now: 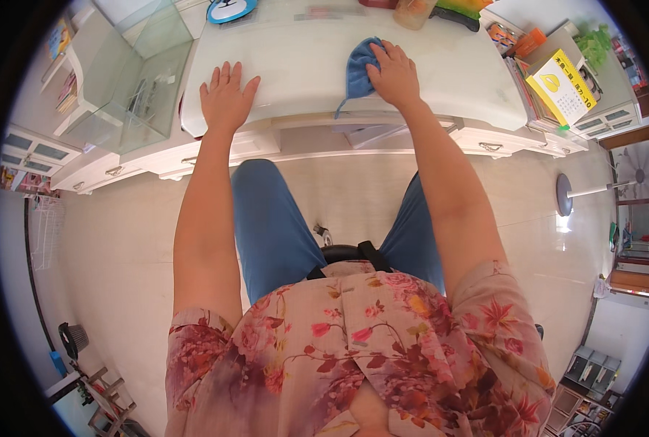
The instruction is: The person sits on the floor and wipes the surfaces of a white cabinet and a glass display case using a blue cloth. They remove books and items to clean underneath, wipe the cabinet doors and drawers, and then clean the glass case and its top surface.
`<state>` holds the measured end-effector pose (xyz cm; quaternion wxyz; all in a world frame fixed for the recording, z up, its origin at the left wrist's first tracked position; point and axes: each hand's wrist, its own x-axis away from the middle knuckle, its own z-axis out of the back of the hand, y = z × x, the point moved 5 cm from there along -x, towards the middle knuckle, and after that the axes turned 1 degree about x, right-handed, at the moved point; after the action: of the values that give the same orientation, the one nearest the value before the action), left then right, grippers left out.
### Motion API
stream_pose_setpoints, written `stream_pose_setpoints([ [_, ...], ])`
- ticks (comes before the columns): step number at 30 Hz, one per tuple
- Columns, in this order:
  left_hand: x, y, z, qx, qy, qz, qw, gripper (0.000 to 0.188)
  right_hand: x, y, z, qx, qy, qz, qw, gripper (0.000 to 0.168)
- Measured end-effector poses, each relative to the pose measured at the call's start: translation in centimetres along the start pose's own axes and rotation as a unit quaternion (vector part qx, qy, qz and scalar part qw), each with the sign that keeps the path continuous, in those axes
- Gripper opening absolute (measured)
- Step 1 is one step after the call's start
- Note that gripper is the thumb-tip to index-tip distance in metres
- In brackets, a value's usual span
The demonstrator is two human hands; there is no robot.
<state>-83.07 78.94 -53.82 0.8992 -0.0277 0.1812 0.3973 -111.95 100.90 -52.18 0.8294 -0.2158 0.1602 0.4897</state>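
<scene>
My left hand [227,99] lies flat, palm down, on the left part of a pale glossy desktop [297,71], its fingers spread and nothing in it. Farther right, my right hand [394,75] presses on a blue cloth [361,70], with the fingers over its right side. The cloth is bunched and has a hanging loop that reaches the desk's front edge. Under the desktop is an open compartment with papers or a booklet [371,135] inside.
A clear glass tank [149,98] stands left of the desktop. At the far edge are a blue round bear-faced item [230,10] and a jar [413,13]. A yellow-framed desk calendar [562,87], books and orange items stand at right. Drawers line the front; a fan [638,175] stands farther right.
</scene>
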Motion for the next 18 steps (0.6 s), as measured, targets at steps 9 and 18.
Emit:
stream_pose_setpoints([
  [9,0.2,0.8,0.7,-0.008,0.099,-0.023,0.995,0.057,0.2,-1.1,0.6,-0.003,0.030,0.050,0.998,0.048],
  [18,0.6,1.2,0.5,-0.015,0.101,-0.012,0.995,0.054,-0.1,-1.0,2.0,-0.077,-0.002,0.089,0.993,0.046],
])
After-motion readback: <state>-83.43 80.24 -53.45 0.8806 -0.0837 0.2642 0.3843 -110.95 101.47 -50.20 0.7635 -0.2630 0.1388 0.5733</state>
